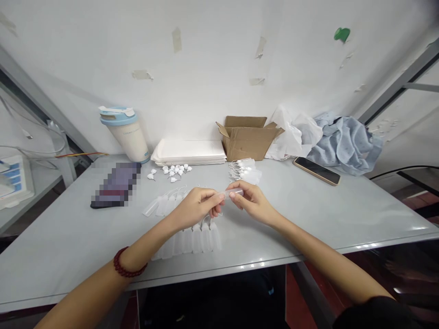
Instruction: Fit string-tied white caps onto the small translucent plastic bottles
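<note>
In front of me, my left hand [202, 205] and my right hand [252, 201] meet over the table. Between them is a small translucent plastic bottle [236, 192]. My right thumb and fingers are closed round its body, while my left thumb and fingers pinch its left end, where a whitish cap partly shows. Under and beside my left forearm lie rows of similar bottles [197, 240], some with thin white cords. A further bunch of corded bottles [248, 173] rests just beyond my right hand. Several loose white caps [176, 171] are scattered behind my left hand.
Along the wall stand a tumbler [128, 137], a stack of white sheets [190, 152], an open cardboard box [248, 141], a white plastic bag [291, 135] and a crumpled blue cloth [346, 141]. A phone [317, 170] lies at right; a blurred dark item [116, 185] at left.
</note>
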`<state>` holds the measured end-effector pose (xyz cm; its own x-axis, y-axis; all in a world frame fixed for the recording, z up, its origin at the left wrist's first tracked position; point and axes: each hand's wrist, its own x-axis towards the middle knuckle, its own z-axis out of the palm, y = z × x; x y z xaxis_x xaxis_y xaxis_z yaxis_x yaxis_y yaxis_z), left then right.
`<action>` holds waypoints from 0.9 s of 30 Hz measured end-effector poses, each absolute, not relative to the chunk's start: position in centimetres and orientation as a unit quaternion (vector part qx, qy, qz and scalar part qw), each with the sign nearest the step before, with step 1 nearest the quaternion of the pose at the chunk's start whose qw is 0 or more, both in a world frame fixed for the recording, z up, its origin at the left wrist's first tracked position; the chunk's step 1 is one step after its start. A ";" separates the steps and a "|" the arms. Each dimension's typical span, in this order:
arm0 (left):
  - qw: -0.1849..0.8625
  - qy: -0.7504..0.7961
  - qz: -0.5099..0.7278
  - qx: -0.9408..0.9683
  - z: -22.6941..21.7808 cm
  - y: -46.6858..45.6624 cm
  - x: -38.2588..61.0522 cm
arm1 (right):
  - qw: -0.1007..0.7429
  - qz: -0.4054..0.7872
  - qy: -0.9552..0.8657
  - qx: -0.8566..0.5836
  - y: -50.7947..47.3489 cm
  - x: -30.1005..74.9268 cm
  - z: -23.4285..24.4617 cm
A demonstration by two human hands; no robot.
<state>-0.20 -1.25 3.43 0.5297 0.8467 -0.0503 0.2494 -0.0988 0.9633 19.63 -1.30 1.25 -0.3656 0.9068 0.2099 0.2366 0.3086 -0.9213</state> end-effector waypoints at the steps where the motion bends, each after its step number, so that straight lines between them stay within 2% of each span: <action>1: 0.575 0.392 0.276 0.663 3.6 -1.2 -0.3 | 0.396 0.403 -0.720 -0.402 -1.4 19.6 1.3; 6: 0.665 0.382 0.266 0.584 3.7 -0.9 -0.3 | 0.398 0.329 -0.760 -0.395 -1.6 19.5 1.7; 13: 0.621 0.382 0.273 0.627 3.2 -1.0 -0.2 | 0.384 0.318 -0.762 -0.413 -1.6 19.5 1.7; 18: 0.503 0.402 0.265 0.717 3.7 -1.5 0.0 | 0.376 0.351 -0.748 -0.419 -1.4 19.6 1.5; 24: 0.259 0.360 0.306 0.843 2.9 -1.9 0.2 | 0.375 0.373 -0.731 -0.431 -1.3 19.5 1.6; 27: 0.188 0.330 0.342 0.860 2.3 -1.9 0.2 | 0.374 0.388 -0.724 -0.431 -1.3 19.5 1.6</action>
<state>0.17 -1.85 2.32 0.5485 0.6961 0.4632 0.4392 -0.7112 0.5489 19.49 -1.27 1.57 -0.3492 0.9140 0.2064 0.3334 0.3270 -0.8843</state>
